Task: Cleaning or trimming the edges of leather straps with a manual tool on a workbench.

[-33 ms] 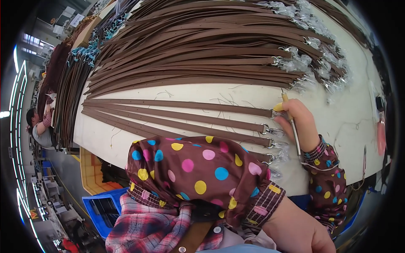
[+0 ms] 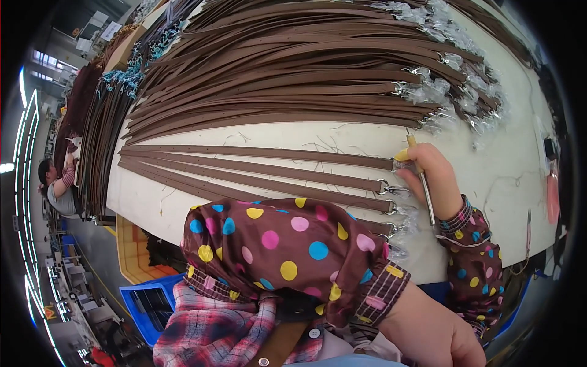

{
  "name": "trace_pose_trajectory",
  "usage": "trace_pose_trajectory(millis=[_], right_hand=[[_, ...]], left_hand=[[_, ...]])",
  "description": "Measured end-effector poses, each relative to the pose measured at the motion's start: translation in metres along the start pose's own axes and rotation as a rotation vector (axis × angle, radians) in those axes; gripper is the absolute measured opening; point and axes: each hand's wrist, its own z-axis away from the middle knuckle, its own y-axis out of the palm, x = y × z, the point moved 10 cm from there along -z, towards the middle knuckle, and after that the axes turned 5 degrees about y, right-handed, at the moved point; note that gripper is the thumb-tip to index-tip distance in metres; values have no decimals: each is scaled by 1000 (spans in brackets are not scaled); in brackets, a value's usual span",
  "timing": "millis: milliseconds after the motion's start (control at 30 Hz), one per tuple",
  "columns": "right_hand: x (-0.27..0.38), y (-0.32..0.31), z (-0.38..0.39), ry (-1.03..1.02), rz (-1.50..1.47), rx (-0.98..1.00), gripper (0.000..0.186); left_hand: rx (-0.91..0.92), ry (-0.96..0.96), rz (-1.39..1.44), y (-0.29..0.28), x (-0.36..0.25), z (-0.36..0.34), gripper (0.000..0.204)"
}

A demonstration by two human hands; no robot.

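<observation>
My right hand (image 2: 431, 171) is closed around a thin pen-like tool (image 2: 427, 194) with a metal shaft and a yellowish upper part. A yellow cover sits on one fingertip. Those fingers also touch the clasp end of a brown strap (image 2: 306, 156), the farthest of several fanned out side by side. Metal clasps (image 2: 391, 188), some in clear plastic wrap (image 2: 406, 220), finish the nearer straps. My left forearm, in a dotted sleeve (image 2: 293, 257), crosses over the near straps. My left hand (image 2: 437, 327) hangs low at the near right; its fingers are mostly hidden.
A large pile of brown straps (image 2: 287, 67) with plastic-wrapped clasps covers the far side of the white table (image 2: 489, 183). Loose threads lie about. At the left are hanging straps (image 2: 104, 153), a yellow crate (image 2: 131, 251), a blue crate (image 2: 137, 306) and another person (image 2: 61, 189).
</observation>
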Motion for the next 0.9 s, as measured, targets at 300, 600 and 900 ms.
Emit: trace_pose_trajectory(millis=[300,600,900], right_hand=[[-4,-1,2,3,-23,-5,27],[-2,-1,2,-1,-15,-4,28],[-3,1,1,-3,-11,9,27]], left_hand=[[59,11,-61,0,6,-4,32],[74,47,-84,1,6,-9,32],[52,3,-87,5,11,-10,32]])
